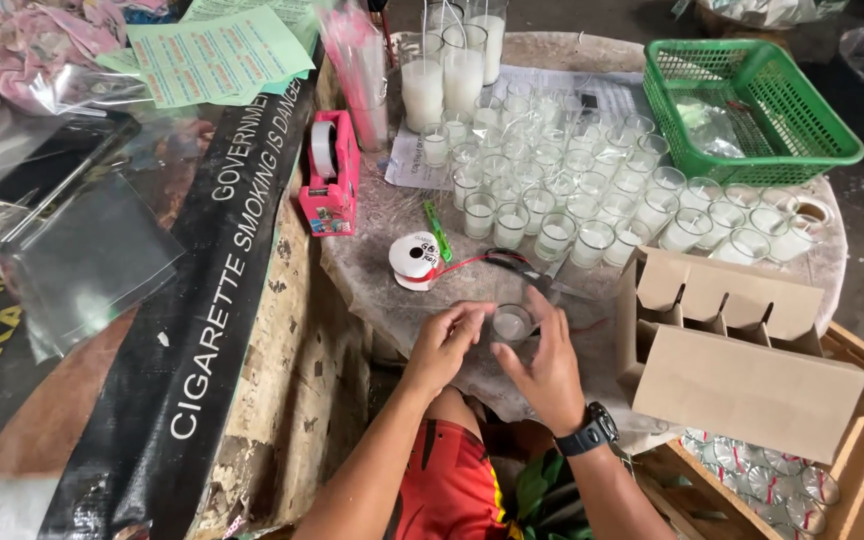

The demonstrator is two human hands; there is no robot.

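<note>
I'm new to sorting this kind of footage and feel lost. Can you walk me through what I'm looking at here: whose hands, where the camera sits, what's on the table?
There is no machine: one camera on a person's head looks down at their own two bare hands. The left hand and right hand, with a wristwatch, cup a small glass candle on a round table. Behind it stand rows of similar white-filled glasses, a red ribbon spool, scissors, a pink tape dispenser and a green basket. A cardboard box with dividers sits to the right.
</note>
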